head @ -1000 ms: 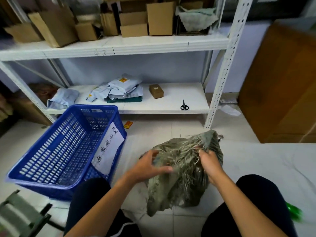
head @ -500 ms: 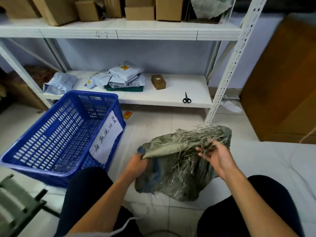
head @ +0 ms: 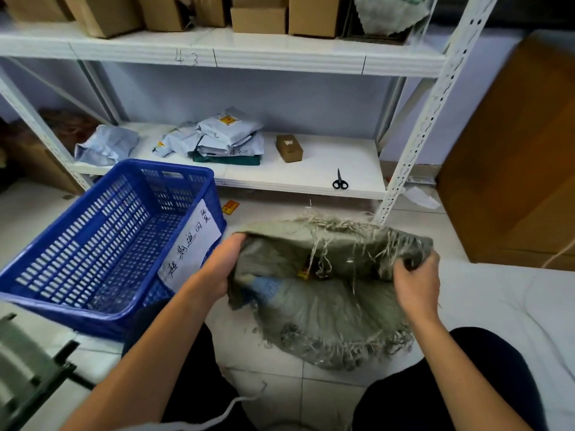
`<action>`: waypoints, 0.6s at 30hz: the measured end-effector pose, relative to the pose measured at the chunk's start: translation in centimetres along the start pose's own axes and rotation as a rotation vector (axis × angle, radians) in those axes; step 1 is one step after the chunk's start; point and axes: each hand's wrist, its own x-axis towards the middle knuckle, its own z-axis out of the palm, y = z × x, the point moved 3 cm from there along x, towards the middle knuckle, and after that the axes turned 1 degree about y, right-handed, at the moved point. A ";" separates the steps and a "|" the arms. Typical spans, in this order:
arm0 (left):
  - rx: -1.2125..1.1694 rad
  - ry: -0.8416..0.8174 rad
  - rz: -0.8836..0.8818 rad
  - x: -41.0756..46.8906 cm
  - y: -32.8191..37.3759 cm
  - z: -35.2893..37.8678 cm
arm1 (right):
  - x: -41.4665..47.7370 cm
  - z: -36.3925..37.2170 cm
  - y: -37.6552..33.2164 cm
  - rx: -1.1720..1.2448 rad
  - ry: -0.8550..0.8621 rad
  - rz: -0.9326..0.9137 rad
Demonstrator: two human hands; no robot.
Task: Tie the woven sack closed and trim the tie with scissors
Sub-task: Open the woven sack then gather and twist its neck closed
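- Sack position: the woven sack [head: 326,309] sits on the tiled floor [head: 273,381] between the person's knees, just right of the blue basket [head: 93,244] and in front of the lower shelf [head: 342,160].
- Sack condition: grey-green fabric with loose frayed strands along the rim and the lower edge. The mouth is untied and faces the camera.
- Left hand [head: 222,269]: grasps the left end of the sack's rim. The thumb lies along the top of the fabric; the fingers are hidden behind it.
- Right hand [head: 417,284]: clenched on the right end of the rim, with fabric bunched inside the curled fingers.
- Rim: stretched between both hands and raised above the sack's body — a blue item and a yellow-orange tag show in the opening.
- Scissors [head: 339,181]: black-handled, lying flat near the front edge of the lower shelf, well apart from both hands.
- Basket: tilted, with a handwritten paper label [head: 189,244] on the side nearest the sack.
- Lower shelf: also holds a stack of grey parcels [head: 227,135] and a small brown carton [head: 289,147].
- White cord [head: 230,405]: runs across the bottom of the view near the left knee — its ends are out of view.
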 end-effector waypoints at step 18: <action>-0.188 -0.054 0.034 -1.2 6.9 -4.3 | 6.2 -1.1 2.2 -0.003 -0.406 0.397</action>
